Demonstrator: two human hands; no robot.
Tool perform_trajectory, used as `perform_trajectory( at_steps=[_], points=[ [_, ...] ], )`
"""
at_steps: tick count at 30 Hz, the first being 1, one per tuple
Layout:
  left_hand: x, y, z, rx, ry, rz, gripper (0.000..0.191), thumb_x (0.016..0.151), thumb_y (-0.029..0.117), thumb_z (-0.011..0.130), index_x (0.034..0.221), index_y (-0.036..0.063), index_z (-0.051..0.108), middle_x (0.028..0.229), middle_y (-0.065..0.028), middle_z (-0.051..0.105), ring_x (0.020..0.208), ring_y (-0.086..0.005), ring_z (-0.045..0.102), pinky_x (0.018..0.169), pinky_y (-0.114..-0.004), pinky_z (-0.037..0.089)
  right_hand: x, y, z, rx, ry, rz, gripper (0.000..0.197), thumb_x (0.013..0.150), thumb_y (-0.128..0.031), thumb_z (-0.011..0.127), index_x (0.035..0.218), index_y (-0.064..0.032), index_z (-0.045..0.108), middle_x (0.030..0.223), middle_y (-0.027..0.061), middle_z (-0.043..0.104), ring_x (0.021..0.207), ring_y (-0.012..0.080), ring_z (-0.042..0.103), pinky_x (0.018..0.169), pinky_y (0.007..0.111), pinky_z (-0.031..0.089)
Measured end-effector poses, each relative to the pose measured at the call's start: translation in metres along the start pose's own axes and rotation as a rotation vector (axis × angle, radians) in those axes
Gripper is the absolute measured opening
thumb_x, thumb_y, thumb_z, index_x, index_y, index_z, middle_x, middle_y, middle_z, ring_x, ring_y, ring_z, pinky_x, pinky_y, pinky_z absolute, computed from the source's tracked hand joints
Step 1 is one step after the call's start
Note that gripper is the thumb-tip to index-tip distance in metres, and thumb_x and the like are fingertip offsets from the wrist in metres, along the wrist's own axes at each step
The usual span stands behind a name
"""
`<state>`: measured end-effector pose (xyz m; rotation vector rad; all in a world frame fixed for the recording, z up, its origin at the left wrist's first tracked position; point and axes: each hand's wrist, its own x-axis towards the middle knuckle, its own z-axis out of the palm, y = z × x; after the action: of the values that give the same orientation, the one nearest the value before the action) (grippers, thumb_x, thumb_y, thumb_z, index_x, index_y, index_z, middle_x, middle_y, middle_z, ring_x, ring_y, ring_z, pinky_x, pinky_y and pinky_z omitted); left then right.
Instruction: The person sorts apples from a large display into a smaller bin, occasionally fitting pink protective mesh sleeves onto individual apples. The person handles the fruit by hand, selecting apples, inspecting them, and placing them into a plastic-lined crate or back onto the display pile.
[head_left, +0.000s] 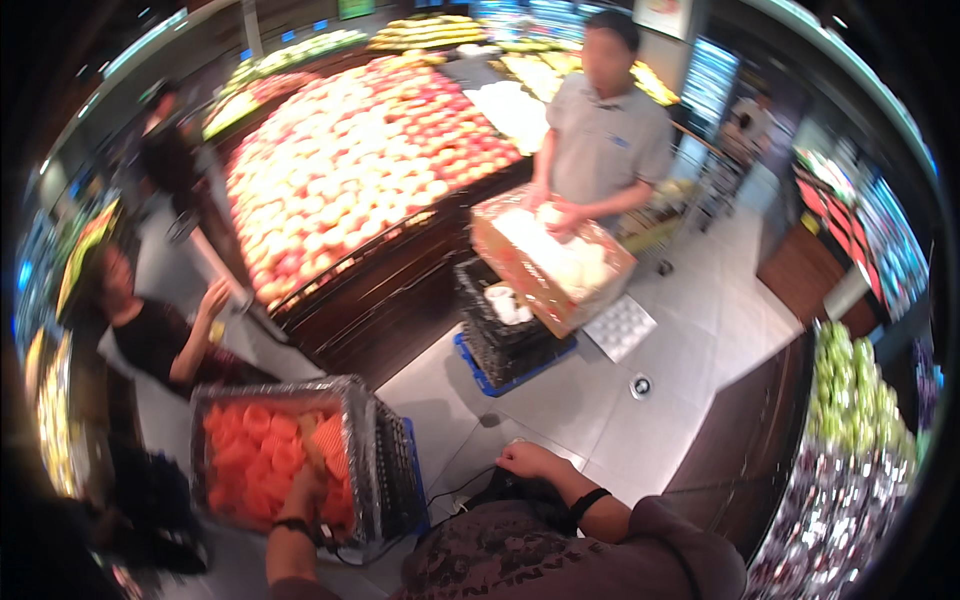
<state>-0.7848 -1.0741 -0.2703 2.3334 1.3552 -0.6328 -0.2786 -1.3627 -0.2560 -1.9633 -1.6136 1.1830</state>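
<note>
A black plastic crate (375, 450) stands at the lower left, lined with clear film and heaped with red-orange foam fruit nets (259, 457). My left hand (306, 484) reaches into it, over the nets; a brownish piece lies at its fingertips, and whether the fingers grip it cannot be made out. In front of my waist is my right hand (521, 459), its fingers curled; a small pale thing shows just beyond them, too blurred to name. Black bands circle both my forearms.
Across the aisle a person (611, 142) handles pale items in a cardboard box (517, 262) on stacked black crates (487, 337) with a blue base. Behind is a sloping display of red and yellow fruit (360, 157). Another person (150, 330) stands left. A dark wooden stand (742, 435) borders the right.
</note>
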Motion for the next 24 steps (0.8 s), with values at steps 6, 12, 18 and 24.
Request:
perform_trajectory(
  at_steps=[6,12,18,24],
  points=[
    [0.031,0.017,0.007,-0.469,0.228,-0.276,0.045,0.091,0.020,0.063,0.129,-0.0021,0.053,0.120,-0.0316,0.066,0.118,-0.0521,0.061,0.094,-0.053,0.054,-0.022,0.038,-0.044,0.033,0.084,0.096,0.041,0.099,-0.042,0.059,0.100,-0.0039,0.073,0.098,0.0209,0.072,0.093,0.0395,0.068,0.081,0.047,0.053],
    [0.023,0.044,-0.004,-1.171,0.195,-0.362,0.057,0.093,0.025,0.067,0.142,0.0047,0.045,0.119,-0.0217,0.065,0.108,-0.0338,0.065,0.085,-0.044,0.055,-0.048,0.082,-0.108,0.070,0.140,0.152,0.039,0.098,-0.043,0.060,0.104,-0.0067,0.074,0.099,0.0200,0.073,0.095,0.0387,0.069,0.082,0.047,0.053],
    [-0.044,0.164,-0.066,-1.483,-0.052,-0.280,0.079,0.100,0.068,0.043,0.154,0.0101,0.040,0.139,-0.0152,0.057,0.123,-0.0373,0.053,0.102,-0.052,0.046,-0.086,0.129,-0.158,0.070,0.186,0.207,0.040,0.098,-0.043,0.060,0.100,-0.0055,0.073,0.098,0.0193,0.073,0.093,0.0387,0.068,0.083,0.046,0.054],
    [-0.061,0.164,-0.052,-1.399,0.117,-0.347,0.085,0.102,0.072,0.036,0.145,0.0013,0.054,0.133,-0.0236,0.063,0.122,-0.0358,0.059,0.100,-0.049,0.049,-0.088,0.174,-0.152,0.140,0.196,0.230,0.029,0.098,-0.031,0.062,0.100,-0.0037,0.073,0.099,0.0171,0.074,0.094,0.0328,0.070,0.086,0.042,0.054]
  ],
)
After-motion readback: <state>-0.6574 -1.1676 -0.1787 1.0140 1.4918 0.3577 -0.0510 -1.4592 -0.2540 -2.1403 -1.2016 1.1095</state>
